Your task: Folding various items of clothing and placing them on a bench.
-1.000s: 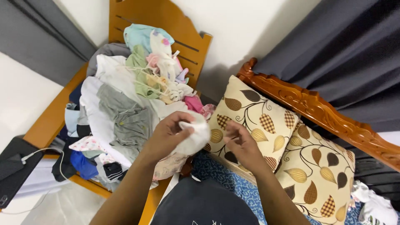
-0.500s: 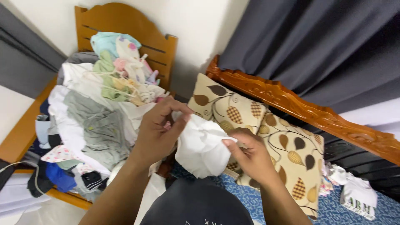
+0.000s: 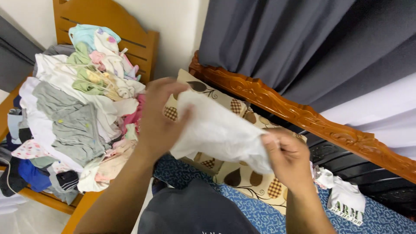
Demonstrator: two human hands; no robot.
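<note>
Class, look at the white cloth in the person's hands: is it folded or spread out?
Spread out: the white cloth is stretched between left hand and right hand.

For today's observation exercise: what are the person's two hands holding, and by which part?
Both hold one white cloth, stretched between them: the left hand grips its upper left edge, the right hand pinches its lower right end.
</note>
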